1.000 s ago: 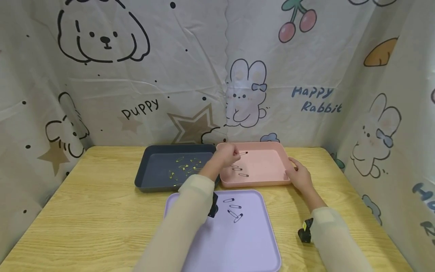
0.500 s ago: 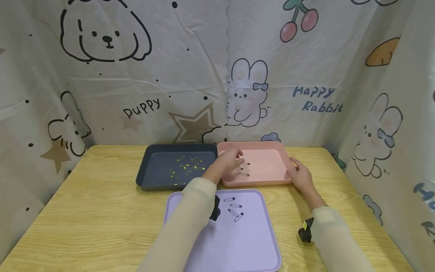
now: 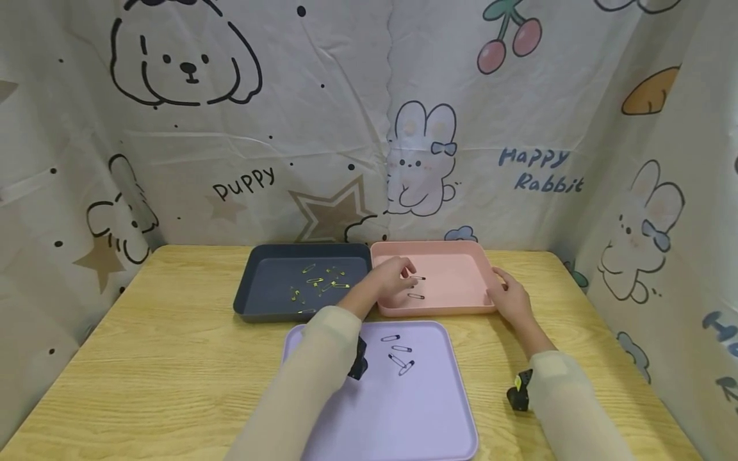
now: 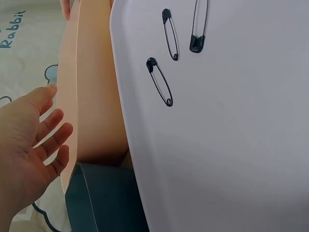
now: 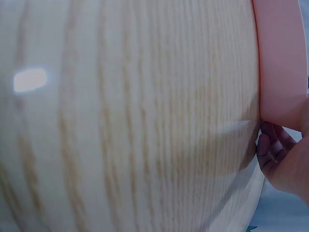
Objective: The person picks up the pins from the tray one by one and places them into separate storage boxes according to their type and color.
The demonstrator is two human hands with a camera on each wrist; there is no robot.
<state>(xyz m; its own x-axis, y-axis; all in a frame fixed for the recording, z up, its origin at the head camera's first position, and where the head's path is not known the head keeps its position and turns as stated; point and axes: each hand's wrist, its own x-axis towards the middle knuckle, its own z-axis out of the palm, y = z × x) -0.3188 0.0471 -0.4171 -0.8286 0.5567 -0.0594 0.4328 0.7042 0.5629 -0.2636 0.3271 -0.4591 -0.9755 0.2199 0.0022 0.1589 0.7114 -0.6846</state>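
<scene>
My left hand (image 3: 392, 278) hovers over the left part of the pink tray (image 3: 455, 275), fingers loosely bent and apart, holding nothing. The left wrist view shows its palm and spread fingers (image 4: 53, 137). Black safety pins (image 3: 416, 296) lie in the pink tray close by the fingertips, partly hidden by the hand. At the tray's right end my right hand (image 3: 510, 298) holds the wall, its fingers (image 5: 267, 145) curled at the outer corner. Several black safety pins (image 3: 401, 349) lie on the lilac tray (image 3: 415, 410) in front.
A dark blue tray (image 3: 265, 282) with several gold safety pins (image 3: 314, 280) stands left of the pink one. Wooden tabletop (image 3: 173, 358) surrounds the trays. A printed curtain (image 3: 323, 128) hangs behind and at both sides.
A second ago my left hand pinched a black safety pin over the pink tray; it has let go, its fingers have opened and it has lowered slightly. My right hand stays at the tray's end.
</scene>
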